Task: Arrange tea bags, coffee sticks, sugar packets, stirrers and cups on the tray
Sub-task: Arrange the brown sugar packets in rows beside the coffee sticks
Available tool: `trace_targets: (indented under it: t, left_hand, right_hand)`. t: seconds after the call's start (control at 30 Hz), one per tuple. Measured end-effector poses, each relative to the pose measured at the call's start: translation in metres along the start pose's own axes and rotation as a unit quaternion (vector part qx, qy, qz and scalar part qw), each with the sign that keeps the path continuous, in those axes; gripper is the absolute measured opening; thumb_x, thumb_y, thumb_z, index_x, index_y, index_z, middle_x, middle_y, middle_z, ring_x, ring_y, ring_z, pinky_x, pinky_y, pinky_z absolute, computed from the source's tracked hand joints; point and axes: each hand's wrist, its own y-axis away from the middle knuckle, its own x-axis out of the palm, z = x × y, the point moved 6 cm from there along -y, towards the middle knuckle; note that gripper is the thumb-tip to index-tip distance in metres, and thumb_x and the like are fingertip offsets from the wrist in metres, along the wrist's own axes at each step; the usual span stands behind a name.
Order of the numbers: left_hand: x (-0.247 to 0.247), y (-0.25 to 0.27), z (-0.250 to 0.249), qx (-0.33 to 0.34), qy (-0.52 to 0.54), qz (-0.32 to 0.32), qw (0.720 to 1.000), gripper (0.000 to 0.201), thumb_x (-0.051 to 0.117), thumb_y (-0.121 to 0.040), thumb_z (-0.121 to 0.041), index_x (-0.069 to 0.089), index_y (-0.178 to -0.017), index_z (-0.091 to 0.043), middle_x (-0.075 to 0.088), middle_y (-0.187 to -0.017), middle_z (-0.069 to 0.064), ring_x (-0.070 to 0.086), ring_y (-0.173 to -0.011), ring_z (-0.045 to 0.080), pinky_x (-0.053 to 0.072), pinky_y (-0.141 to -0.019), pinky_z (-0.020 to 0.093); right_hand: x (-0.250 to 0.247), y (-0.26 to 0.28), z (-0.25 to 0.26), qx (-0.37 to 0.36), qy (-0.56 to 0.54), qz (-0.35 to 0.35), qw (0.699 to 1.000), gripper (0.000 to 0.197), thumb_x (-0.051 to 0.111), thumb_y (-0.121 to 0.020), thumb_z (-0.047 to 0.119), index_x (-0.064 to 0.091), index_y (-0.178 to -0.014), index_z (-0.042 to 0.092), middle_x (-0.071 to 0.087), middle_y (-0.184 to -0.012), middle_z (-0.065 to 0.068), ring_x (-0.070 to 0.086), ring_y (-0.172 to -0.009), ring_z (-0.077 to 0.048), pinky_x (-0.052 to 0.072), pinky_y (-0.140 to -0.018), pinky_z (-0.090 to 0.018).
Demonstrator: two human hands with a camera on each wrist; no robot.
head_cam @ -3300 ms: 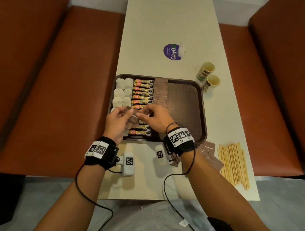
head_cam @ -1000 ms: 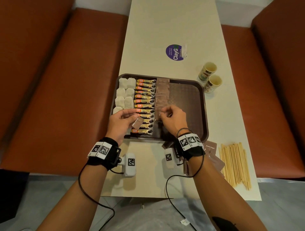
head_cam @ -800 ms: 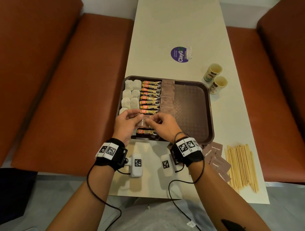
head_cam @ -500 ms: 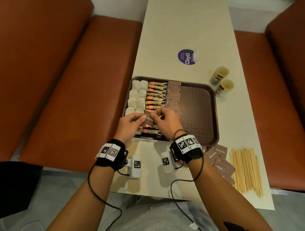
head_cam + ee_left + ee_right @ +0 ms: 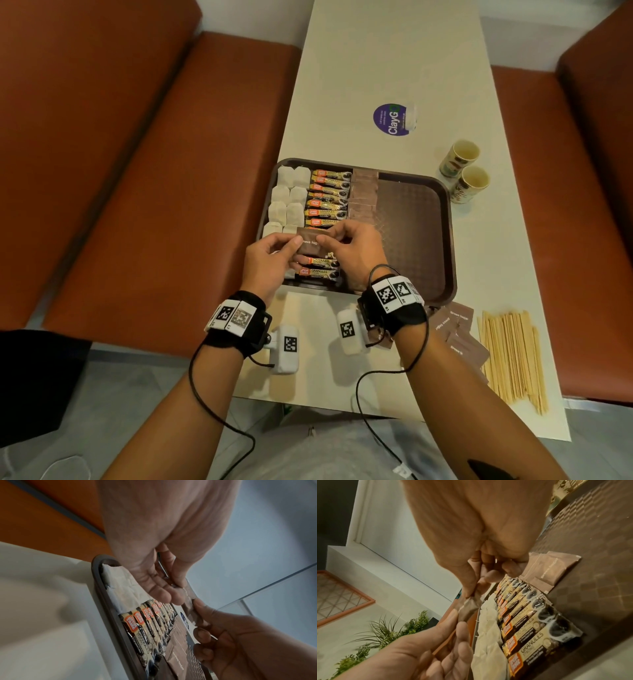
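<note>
Both hands hold one brown sugar packet (image 5: 313, 244) up above the near left part of the tray (image 5: 411, 233). The left hand (image 5: 270, 260) pinches the packet's left end with its thumb and fingers, and the right hand (image 5: 356, 251) pinches the right end the same way. The packet is off the tray, held flat between the two hands, with its words facing up. The tray sits in the middle of the table (image 5: 376, 68), close to the table's left edge. White tea bags (image 5: 287, 195) lie in two rows along the tray's left edge. Just beside them, coffee sticks (image 5: 329, 195) lie in a neat stack of rows from the far edge toward the near edge. Next to the coffee sticks, more sugar packets (image 5: 363, 195) lie in a row that starts at the tray's far edge. The right half of the tray is bare. Two paper cups (image 5: 464, 169) stand touching each other on the table, just past the tray's far right corner. A bunch of wooden stirrers (image 5: 512, 353) lies at the table's near right corner. A few loose sugar packets (image 5: 457, 329) lie on the table between the stirrers and the tray's near right corner. A round purple sticker (image 5: 394, 118) is on the table past the tray's far edge.
</note>
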Motion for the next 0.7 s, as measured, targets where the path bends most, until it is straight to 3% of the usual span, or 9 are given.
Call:
trace_targets:
  t: [0.1,0.23,0.37,0.4,0.53,0.63,0.7]
  left_hand:
    - [0.002,-0.001,0.000,-0.002,0.010,-0.002,1.000,0.005,0.071,-0.097,-0.008,0.073,-0.101,-0.007,0.075,-0.086,0.013,0.073,-0.068,0.020,0.063,-0.068,0.029]
    - [0.006,-0.001,0.003,-0.014,0.004,0.016,1.000,0.006,0.071,-0.098,-0.011,0.074,-0.101,-0.009,0.076,-0.088,0.013,0.073,-0.072,0.022,0.064,-0.068,0.031]
    - [0.009,-0.003,0.008,-0.036,-0.041,0.019,0.998,0.008,0.067,-0.101,-0.016,0.073,-0.105,-0.013,0.075,-0.094,0.011,0.071,-0.074,0.016,0.058,-0.063,0.023]
    - [0.009,-0.003,0.010,-0.040,-0.052,0.022,0.998,0.009,0.067,-0.101,-0.018,0.073,-0.106,-0.014,0.076,-0.096,0.011,0.070,-0.074,0.014,0.057,-0.063,0.022]
    - [0.010,-0.005,0.014,-0.041,-0.084,0.039,0.995,0.012,0.064,-0.102,-0.016,0.072,-0.110,-0.015,0.077,-0.099,0.011,0.070,-0.075,0.012,0.057,-0.068,0.024]
    - [0.012,-0.005,0.016,-0.044,-0.085,0.041,0.995,0.015,0.063,-0.102,-0.012,0.073,-0.112,-0.015,0.077,-0.099,0.011,0.069,-0.075,0.012,0.057,-0.069,0.023]
    - [0.014,-0.006,0.016,-0.044,-0.089,0.042,0.994,0.016,0.062,-0.102,-0.011,0.072,-0.114,-0.014,0.077,-0.099,0.010,0.070,-0.076,0.011,0.057,-0.070,0.024]
  right_hand:
    - [0.001,0.001,-0.003,-0.004,0.008,0.009,1.000,0.010,0.079,-0.086,0.025,0.071,-0.087,0.018,0.067,-0.076,0.008,0.061,-0.071,-0.004,0.051,-0.071,-0.022]
    - [-0.003,0.002,-0.012,0.010,0.000,0.030,1.000,0.013,0.080,-0.086,0.023,0.073,-0.094,0.015,0.073,-0.083,0.001,0.070,-0.080,-0.014,0.054,-0.072,-0.018]
    - [-0.023,0.001,-0.034,0.054,-0.007,0.008,0.999,0.010,0.078,-0.087,0.022,0.072,-0.093,0.018,0.074,-0.086,-0.003,0.072,-0.081,-0.021,0.061,-0.075,-0.033]
    - [-0.030,0.001,-0.041,0.065,-0.006,-0.001,0.998,0.010,0.077,-0.088,0.021,0.072,-0.094,0.017,0.074,-0.087,-0.004,0.072,-0.080,-0.021,0.060,-0.072,-0.032]
    - [-0.059,0.002,-0.063,0.084,0.065,-0.039,0.994,0.008,0.078,-0.088,0.023,0.071,-0.091,0.020,0.069,-0.083,0.005,0.063,-0.075,-0.007,0.047,-0.067,-0.013]
    - [-0.066,0.000,-0.076,0.102,0.095,-0.038,0.989,0.009,0.079,-0.086,0.023,0.073,-0.091,0.020,0.070,-0.082,0.007,0.065,-0.077,-0.007,0.051,-0.076,-0.018]
    - [-0.065,-0.002,-0.080,0.108,0.116,-0.034,0.987,0.008,0.079,-0.086,0.024,0.074,-0.090,0.020,0.070,-0.081,0.006,0.064,-0.075,-0.006,0.050,-0.075,-0.017]
